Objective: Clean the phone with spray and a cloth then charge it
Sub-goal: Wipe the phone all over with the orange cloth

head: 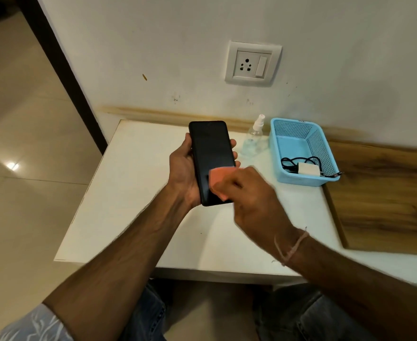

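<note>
White table [133,217], blue basket [301,179] near its back edge, left hand [181,168] gripping black phone [212,148] above the table's middle, right hand [249,195] pressing pink cloth [218,179] onto the screen's lower part, clear spray bottle [254,136] just left of basket, white charger [307,169] inside basket.

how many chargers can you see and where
1: a white charger with a black cable lies in the blue basket at the back right of the table. The basket's near wall may hide more.
</note>
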